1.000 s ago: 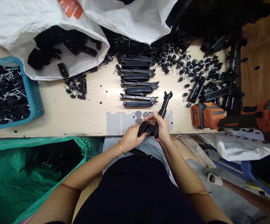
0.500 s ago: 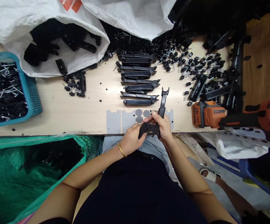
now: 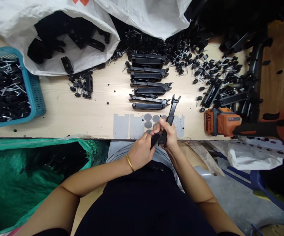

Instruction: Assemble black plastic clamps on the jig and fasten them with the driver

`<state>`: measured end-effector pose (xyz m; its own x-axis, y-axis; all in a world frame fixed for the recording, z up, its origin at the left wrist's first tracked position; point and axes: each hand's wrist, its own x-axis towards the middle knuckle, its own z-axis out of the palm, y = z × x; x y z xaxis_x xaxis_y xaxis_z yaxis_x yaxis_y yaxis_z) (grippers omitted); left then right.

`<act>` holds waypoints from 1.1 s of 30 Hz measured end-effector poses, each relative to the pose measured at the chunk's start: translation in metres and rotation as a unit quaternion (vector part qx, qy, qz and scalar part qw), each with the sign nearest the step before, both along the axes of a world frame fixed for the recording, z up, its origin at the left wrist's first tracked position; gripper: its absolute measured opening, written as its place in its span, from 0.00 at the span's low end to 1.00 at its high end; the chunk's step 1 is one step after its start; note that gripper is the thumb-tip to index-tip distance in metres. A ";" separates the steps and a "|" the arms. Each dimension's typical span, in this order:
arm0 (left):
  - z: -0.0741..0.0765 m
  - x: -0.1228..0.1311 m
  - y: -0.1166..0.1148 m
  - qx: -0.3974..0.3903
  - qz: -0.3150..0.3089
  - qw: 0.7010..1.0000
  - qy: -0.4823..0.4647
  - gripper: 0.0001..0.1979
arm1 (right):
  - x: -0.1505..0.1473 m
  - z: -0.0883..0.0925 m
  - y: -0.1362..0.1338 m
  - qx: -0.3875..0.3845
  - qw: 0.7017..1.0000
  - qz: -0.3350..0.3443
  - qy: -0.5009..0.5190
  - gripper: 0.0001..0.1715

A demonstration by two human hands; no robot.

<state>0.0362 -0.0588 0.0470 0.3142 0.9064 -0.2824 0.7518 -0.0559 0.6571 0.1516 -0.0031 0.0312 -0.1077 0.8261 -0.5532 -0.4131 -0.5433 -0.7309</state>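
Between my hands, at the table's front edge, is a black plastic bracket [image 3: 171, 113] with a forked end pointing up and away. My right hand [image 3: 169, 133] wraps round its long arm. Closed on the short, rounded lower part is my left hand [image 3: 142, 149], with a gold bangle at the wrist; the fingers partly hide where the two parts meet. Beyond my hands, a column of similar black brackets [image 3: 149, 106] lies stacked in rows. Grey patches and discs [image 3: 121, 126] lie flat on the tabletop under and beside my hands.
A blue basket [image 3: 39, 98] of black-headed screws stands left, near a white sack [image 3: 83, 62] of black parts. An orange cordless drill [image 3: 226, 123] lies right. Loose screws [image 3: 208, 70] cover the back right. A green sack [image 3: 9, 183] hangs open below the table's left edge.
The bracket's two parts are closer together, and its long arm leans further right. My left hand has shifted slightly right and down. The person's foot at lower right is out of view.
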 end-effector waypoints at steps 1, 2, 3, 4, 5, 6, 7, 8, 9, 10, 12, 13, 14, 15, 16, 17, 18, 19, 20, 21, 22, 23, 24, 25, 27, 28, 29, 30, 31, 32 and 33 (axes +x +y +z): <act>0.001 0.000 0.000 -0.010 -0.002 1.000 0.010 0.10 | -0.001 0.000 -0.001 0.000 1.000 0.005 0.000 0.21; 0.003 0.000 0.000 -0.019 0.000 1.000 0.019 0.10 | -0.002 0.000 -0.002 0.005 1.000 0.000 -0.005 0.21; 0.004 0.001 -0.001 -0.025 0.007 0.999 0.027 0.09 | -0.003 0.001 -0.003 0.014 1.000 -0.013 -0.012 0.21; 0.006 0.001 -0.001 -0.028 0.016 0.999 0.034 0.09 | -0.004 0.002 -0.004 0.027 0.999 -0.031 -0.020 0.21; 0.008 0.001 -0.001 -0.029 0.024 0.999 0.037 0.09 | -0.006 0.004 -0.005 0.041 0.998 -0.048 -0.028 0.21; 0.010 0.002 0.000 -0.029 0.028 0.998 0.038 0.09 | -0.006 0.005 -0.005 0.051 0.997 -0.058 -0.031 0.21; 0.011 0.002 0.000 -0.031 0.027 0.998 0.038 0.09 | -0.007 0.006 -0.005 0.054 0.997 -0.056 -0.030 0.21; 0.012 0.001 0.000 -0.035 0.020 0.999 0.036 0.09 | -0.006 0.007 -0.004 0.050 0.997 -0.044 -0.025 0.21; 0.013 0.001 0.001 -0.040 0.010 0.999 0.034 0.09 | -0.006 0.008 -0.003 0.040 0.999 -0.031 -0.016 0.21; 0.013 0.000 0.001 -0.045 0.001 0.998 0.032 0.09 | -0.006 0.008 -0.002 0.029 0.999 -0.019 -0.007 0.21; 0.013 -0.001 0.003 -0.050 -0.012 0.998 0.036 0.09 | -0.005 0.006 -0.001 0.016 1.000 -0.017 0.007 0.21; 0.013 -0.002 0.004 -0.050 -0.014 0.998 0.041 0.09 | -0.005 0.005 -0.001 0.020 0.999 -0.028 0.011 0.21; 0.013 -0.002 0.004 -0.049 -0.015 0.998 0.046 0.10 | -0.005 0.004 -0.002 0.029 0.999 -0.042 0.013 0.21; 0.013 -0.002 0.005 -0.046 -0.016 0.997 0.051 0.10 | -0.005 0.004 -0.003 0.042 0.998 -0.054 0.014 0.21; 0.013 -0.002 0.005 -0.043 -0.016 0.997 0.056 0.11 | -0.006 0.003 -0.004 0.056 0.996 -0.065 0.014 0.21; 0.014 -0.002 0.006 -0.040 -0.017 0.997 0.059 0.12 | -0.006 0.003 -0.005 0.069 0.995 -0.076 0.012 0.21; 0.014 -0.001 0.006 -0.038 -0.019 0.997 0.060 0.13 | -0.007 0.003 -0.006 0.079 0.993 -0.083 0.012 0.21; 0.015 -0.001 0.006 -0.039 -0.021 0.997 0.061 0.13 | -0.007 0.003 -0.007 0.085 0.992 -0.089 0.012 0.22; 0.016 0.000 0.006 -0.042 -0.024 0.997 0.063 0.13 | -0.008 0.003 -0.008 0.088 0.992 -0.094 0.014 0.22; 0.016 -0.001 0.007 -0.046 -0.029 0.996 0.066 0.14 | -0.009 0.003 -0.008 0.089 0.991 -0.097 0.017 0.22; 0.016 -0.001 0.008 -0.052 -0.036 0.996 0.070 0.14 | -0.010 0.002 -0.008 0.088 0.991 -0.100 0.019 0.22; 0.015 -0.002 0.010 -0.059 -0.047 0.994 0.074 0.14 | -0.011 0.000 -0.008 0.086 0.990 -0.106 0.018 0.22; 0.015 -0.004 0.014 -0.065 -0.062 0.993 0.078 0.13 | -0.012 -0.003 -0.008 0.082 0.990 -0.115 0.015 0.22; 0.013 -0.006 0.019 -0.070 -0.080 0.991 0.080 0.13 | -0.011 -0.007 -0.009 0.074 0.989 -0.128 0.006 0.22; 0.009 -0.012 0.035 -0.074 -0.127 0.986 0.082 0.13 | -0.004 -0.013 -0.009 0.055 0.987 -0.146 -0.028 0.22; 0.007 -0.015 0.045 -0.069 -0.149 0.983 0.087 0.13 | 0.004 -0.015 -0.009 0.041 0.989 -0.135 -0.050 0.22; 0.005 -0.018 0.056 -0.058 -0.167 0.979 0.098 0.12 | 0.015 -0.016 -0.009 0.020 0.993 -0.097 -0.070 0.22; 0.002 -0.021 0.067 -0.040 -0.181 0.976 0.112 0.12 | 0.027 -0.014 -0.008 -0.010 0.996 -0.029 -0.087 0.24; -0.001 -0.022 0.076 -0.015 -0.192 0.973 0.128 0.12 | 0.042 -0.009 -0.006 -0.043 0.992 0.060 -0.100 0.25; -0.004 -0.023 0.085 0.013 -0.198 0.970 0.142 0.11 | 0.057 -0.003 -0.003 -0.076 0.978 0.162 -0.105 0.26; -0.007 -0.023 0.091 0.042 -0.202 0.966 0.153 0.11 | 0.071 0.005 0.002 -0.094 0.958 0.248 -0.112 0.26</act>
